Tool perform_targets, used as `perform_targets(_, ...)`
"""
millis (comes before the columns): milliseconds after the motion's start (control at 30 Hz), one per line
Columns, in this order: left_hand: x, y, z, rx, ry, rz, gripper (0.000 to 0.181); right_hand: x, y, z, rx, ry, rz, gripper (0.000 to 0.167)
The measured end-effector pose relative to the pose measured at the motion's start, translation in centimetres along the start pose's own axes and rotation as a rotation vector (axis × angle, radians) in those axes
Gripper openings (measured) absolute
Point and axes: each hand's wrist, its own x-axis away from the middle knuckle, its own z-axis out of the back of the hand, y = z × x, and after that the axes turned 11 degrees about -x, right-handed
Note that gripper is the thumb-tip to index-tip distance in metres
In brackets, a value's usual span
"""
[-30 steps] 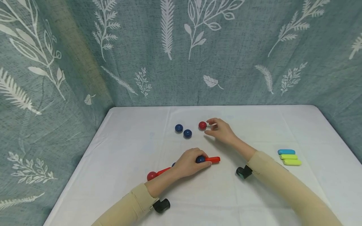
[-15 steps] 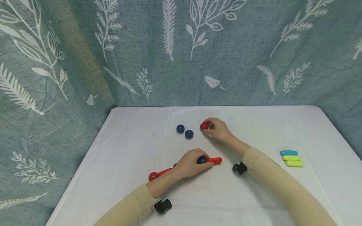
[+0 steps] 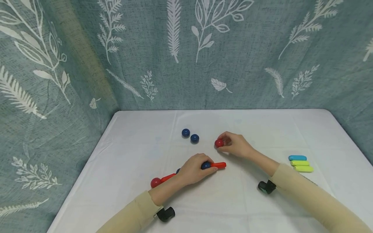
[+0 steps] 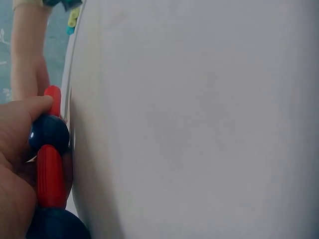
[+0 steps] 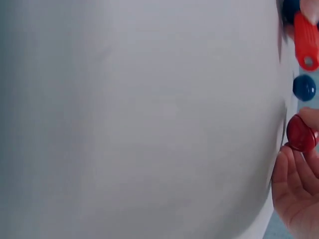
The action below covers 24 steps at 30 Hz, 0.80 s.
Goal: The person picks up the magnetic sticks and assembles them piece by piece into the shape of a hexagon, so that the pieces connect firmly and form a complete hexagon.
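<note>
My left hand [image 3: 193, 169] grips a chain of red rods [image 3: 219, 165] and blue balls [image 3: 205, 165] lying slantwise on the table. A red ball [image 3: 155, 182] is at its lower left end; the forearm covers part of the chain. In the left wrist view, a ribbed red rod [image 4: 51, 177] sits between two blue balls [image 4: 50, 133]. My right hand [image 3: 236, 145] pinches another red ball [image 3: 219, 143] between thumb and fingers, beyond the chain's right end. The right wrist view shows this red ball [image 5: 300, 133] and the chain's free red rod end [image 5: 306, 42].
Two loose blue balls [image 3: 194, 138] lie to the left of the right hand. On the right, a blue rod [image 3: 297, 158] and two yellow-green rods [image 3: 303, 169] lie side by side on the white-covered table [image 3: 131, 142]. A patterned curtain [image 3: 239, 64] hangs behind.
My right hand closed its fingers on the red ball and brought it nearer and slightly right, toward the chain's free end. The left hand stayed on the chain, nearly still.
</note>
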Motion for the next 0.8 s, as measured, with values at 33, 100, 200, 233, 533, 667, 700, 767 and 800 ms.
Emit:
perform_targets(33,0.1,-0.1,0.1,0.001,0.004,0.013,0.023,0.5,0.1,0.0,-0.006,-0.014,0.004,0.037)
perform_targets(100,0.2,-0.4,0.2,0.006,0.012,0.031,0.023,1.5,0.1,0.0,-0.016,-0.037,0.003,0.037)
perform_targets(200,0.3,-1.0,0.5,0.011,0.027,0.047,0.022,2.9,0.3,0.1,-0.025,-0.065,0.007,0.036)
perform_targets(233,0.4,-1.1,0.6,0.010,0.030,0.048,0.022,3.3,0.3,0.2,-0.025,-0.071,0.009,0.036)
perform_targets(533,0.6,-1.4,0.9,0.006,0.032,0.058,0.022,5.2,0.3,-0.2,-0.050,-0.111,0.074,0.036)
perform_targets(667,0.6,-1.3,0.8,0.003,0.041,0.047,0.021,5.2,0.2,-0.5,-0.057,-0.122,0.109,0.035)
perform_targets(700,0.6,-1.3,0.8,0.003,0.043,0.045,0.021,5.2,0.2,-0.6,-0.057,-0.122,0.115,0.035)
perform_targets(767,0.6,-1.3,0.8,0.003,0.044,0.042,0.021,5.1,0.1,-0.6,-0.054,-0.119,0.118,0.035)
perform_targets(800,0.6,-1.3,0.8,0.002,0.045,0.041,0.022,5.1,0.1,-0.7,-0.048,-0.117,0.118,0.035)
